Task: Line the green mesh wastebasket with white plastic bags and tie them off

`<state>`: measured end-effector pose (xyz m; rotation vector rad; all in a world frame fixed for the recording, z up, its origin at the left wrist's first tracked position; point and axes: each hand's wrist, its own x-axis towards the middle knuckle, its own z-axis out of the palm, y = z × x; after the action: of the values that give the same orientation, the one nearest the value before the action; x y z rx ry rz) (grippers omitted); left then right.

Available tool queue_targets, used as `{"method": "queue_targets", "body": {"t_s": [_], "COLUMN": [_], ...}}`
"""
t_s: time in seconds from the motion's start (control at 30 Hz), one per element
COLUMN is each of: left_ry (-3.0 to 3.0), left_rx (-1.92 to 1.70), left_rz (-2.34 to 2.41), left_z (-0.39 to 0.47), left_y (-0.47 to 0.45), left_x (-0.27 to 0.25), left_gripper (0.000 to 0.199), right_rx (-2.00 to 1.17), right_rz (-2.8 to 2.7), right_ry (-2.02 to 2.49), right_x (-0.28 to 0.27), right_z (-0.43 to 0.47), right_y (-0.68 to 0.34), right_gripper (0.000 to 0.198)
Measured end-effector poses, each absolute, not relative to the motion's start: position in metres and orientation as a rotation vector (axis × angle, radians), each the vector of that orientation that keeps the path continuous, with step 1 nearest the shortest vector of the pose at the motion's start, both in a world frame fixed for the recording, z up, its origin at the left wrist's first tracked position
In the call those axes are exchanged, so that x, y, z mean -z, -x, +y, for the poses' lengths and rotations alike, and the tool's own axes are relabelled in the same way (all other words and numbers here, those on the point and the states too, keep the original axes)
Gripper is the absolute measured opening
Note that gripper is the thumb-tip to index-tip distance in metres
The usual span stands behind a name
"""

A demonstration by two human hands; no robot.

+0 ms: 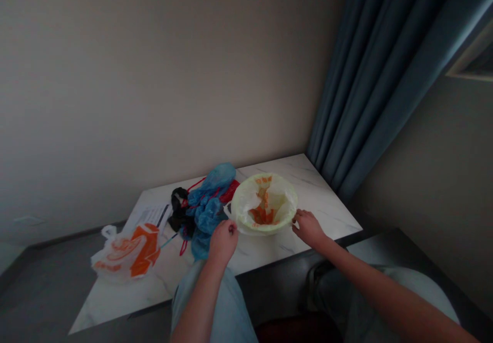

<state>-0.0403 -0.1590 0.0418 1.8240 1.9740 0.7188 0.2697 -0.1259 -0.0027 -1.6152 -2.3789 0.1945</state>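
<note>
A pale yellow-green round bin [293,199] stands on the marble-patterned table, lined with a translucent white plastic bag [283,209] with orange print. The bag is folded over the rim. At the bin's near left, my left hand [224,239] is closed, pinching the bag's edge. My right hand [309,226] pinches the edge of the same bag at the right side of the rim. The bin's base is hidden from this angle.
Left of the bin lie crumpled blue plastic bags [210,212], a black bag [178,209] and a red bag [230,191]. Farther left are a printed sheet [148,215] and a white-and-orange plastic bag [131,253]. A wall and blue curtain [358,91] border the table [319,178].
</note>
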Motion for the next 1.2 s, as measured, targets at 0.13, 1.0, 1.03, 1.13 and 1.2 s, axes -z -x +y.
{"method": "queue_targets", "body": {"t_s": [0.13, 1.0, 1.03, 1.13, 1.2], "left_ry": [-1.462, -0.813, -0.792, -0.728, -0.684], "left_rx": [-0.843, -0.926, -0.912, -0.793, -0.652], "left_rz": [2.075, 1.331, 1.344, 1.315, 1.27], "left_z": [-0.15, -0.057, -0.056, -0.057, -0.06], "left_y": [0.05, 0.058, 0.062, 0.071, 0.076], "left_x": [-0.033, -0.04, -0.039, -0.035, -0.035], "left_gripper": [0.004, 0.056, 0.055, 0.056, 0.057], "right_rx": [-0.321, -1.509, -1.517, -1.541, -1.518], "right_rz": [-2.106, -1.231, -1.213, -1.198, -1.234], "right_ry": [1.758, 1.433, 1.459, 1.537, 1.591], "right_x": [0.01, -0.033, -0.033, -0.031, -0.029], "right_z": [-0.107, 0.015, 0.018, 0.029, 0.033], "right_y": [-0.291, -0.256, -0.255, -0.255, -0.256], "right_gripper": [0.019, 0.045, 0.046, 0.046, 0.04]}}
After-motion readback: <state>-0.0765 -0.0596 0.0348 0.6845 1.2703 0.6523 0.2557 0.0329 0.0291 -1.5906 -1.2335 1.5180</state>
